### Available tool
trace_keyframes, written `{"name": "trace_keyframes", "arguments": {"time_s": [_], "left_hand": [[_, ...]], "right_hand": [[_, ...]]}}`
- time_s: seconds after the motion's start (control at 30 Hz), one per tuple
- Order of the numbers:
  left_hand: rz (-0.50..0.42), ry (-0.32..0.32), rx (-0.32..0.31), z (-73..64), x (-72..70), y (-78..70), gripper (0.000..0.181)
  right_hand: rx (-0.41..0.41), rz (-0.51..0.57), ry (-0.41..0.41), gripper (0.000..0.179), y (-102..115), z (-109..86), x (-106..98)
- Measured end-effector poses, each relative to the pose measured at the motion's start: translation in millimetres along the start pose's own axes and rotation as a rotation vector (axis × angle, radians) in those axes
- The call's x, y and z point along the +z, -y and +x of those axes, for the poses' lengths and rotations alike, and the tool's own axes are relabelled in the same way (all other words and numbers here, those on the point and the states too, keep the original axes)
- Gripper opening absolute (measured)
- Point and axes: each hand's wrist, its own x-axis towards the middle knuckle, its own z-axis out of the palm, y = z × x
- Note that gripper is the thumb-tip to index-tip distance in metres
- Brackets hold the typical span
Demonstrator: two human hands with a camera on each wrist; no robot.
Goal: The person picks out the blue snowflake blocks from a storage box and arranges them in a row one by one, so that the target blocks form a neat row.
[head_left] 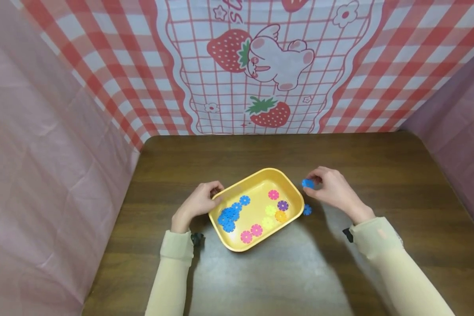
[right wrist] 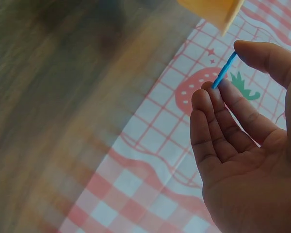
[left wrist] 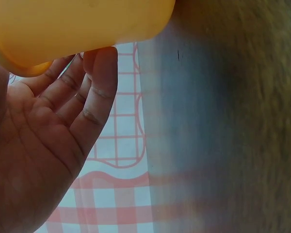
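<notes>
My left hand (head_left: 196, 203) grips the left end of a yellow plastic tray (head_left: 249, 217), its thumb over the rim and its fingers against the outside. Between thumb and fingertips, my right hand (head_left: 335, 189) pinches a blue snowflake disc (head_left: 307, 183) just off the tray's right end; edge-on, the blue disc (right wrist: 225, 70) shows as a thin strip in the right wrist view. Below that hand, another blue snowflake disc (head_left: 307, 210) lies beside the tray. Inside, several blue discs (head_left: 228, 216) are heaped at the left, some overlapping.
Toward the tray's right and front lie pink discs (head_left: 246, 237), a purple disc (head_left: 282, 205), an orange disc (head_left: 280, 216) and yellow discs (head_left: 267, 222). The wooden table (head_left: 339, 149) ends at a strawberry-print cloth (head_left: 268, 79) behind. Pink curtains (head_left: 55, 158) hang at both sides.
</notes>
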Motion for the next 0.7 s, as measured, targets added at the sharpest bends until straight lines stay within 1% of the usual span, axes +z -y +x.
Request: {"name": "trace_keyframes", "arguments": {"time_s": [0.17,0.37,0.7], "left_hand": [[0.003,-0.002,-0.001,-0.1,-0.2,-0.7,0.010],[-0.009,0.000,0.000,-0.7,0.2,-0.9,0.010],[-0.002,-0.009,0.024,0.4,-0.5,-0.5,0.011]], "right_hand": [[-0.001,-0.018,-0.008,0.034,-6.2,-6.0,0.6],[-0.037,-0.043,-0.050,0.030,-14.6,-12.8,4.0],[0.010,-0.046,-0.011,0.030,-26.9,-26.7,7.3]]}}
